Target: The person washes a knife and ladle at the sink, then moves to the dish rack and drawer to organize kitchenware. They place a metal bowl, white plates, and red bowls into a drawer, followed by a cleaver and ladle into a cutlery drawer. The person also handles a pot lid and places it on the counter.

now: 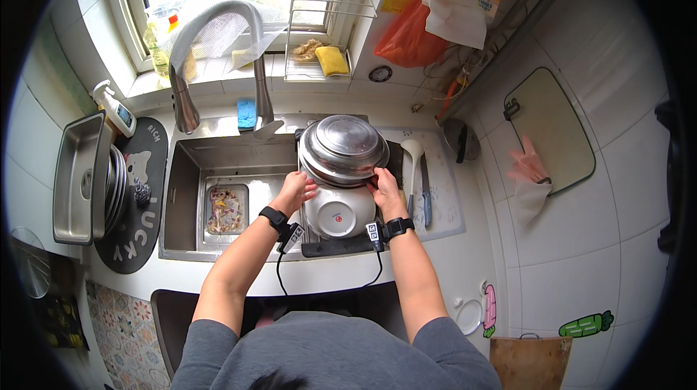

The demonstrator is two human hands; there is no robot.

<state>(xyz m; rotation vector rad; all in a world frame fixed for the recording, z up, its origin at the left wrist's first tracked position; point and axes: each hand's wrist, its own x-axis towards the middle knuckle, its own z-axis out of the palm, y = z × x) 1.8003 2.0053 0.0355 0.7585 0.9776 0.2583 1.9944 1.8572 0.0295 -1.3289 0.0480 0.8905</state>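
Observation:
Upside-down stainless steel basins [348,142] are stacked over the right side of the sink. In front of them rests an overturned white ceramic bowl [337,218] with a small red mark on its base. My left hand [295,192] is at the left of the stack, close to the basin rim and the bowl's side; whether it grips is unclear. At the right, my right hand [385,190] has its fingers about the lower basin rim. Each wrist wears a black strap with a small cabled device.
Food scraps lie in the strainer of the sink [185,199], under an arched faucet [260,85]. To the right are a ladle [413,158] and a blue-handled knife [426,199]. At left, a steel pan [81,183] leans by stacked plates [116,188] on a dark mat [142,243].

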